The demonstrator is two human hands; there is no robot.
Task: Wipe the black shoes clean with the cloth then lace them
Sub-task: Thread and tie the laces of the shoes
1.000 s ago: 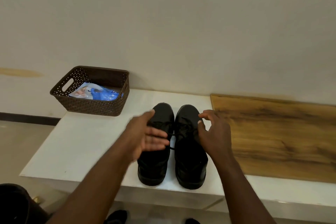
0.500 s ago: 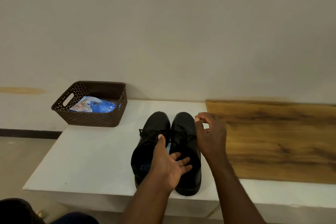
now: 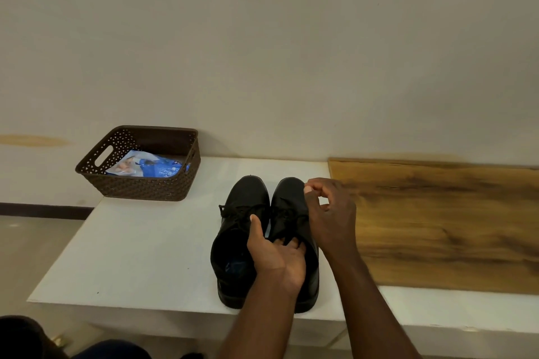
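Over on the left, a brown basket (image 3: 137, 181) with a blue packet (image 3: 148, 167) inside sits on the white counter (image 3: 140, 248). Next come two black shoes (image 3: 243, 230) side by side. My left hand (image 3: 274, 256) grips the right shoe's opening. My right hand (image 3: 331, 213) has its fingertips pinched together by that shoe's toe. A wooden board (image 3: 437, 221) lies on the right.

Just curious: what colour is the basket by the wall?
Dark brown basket, perforated weave; head view shows it.
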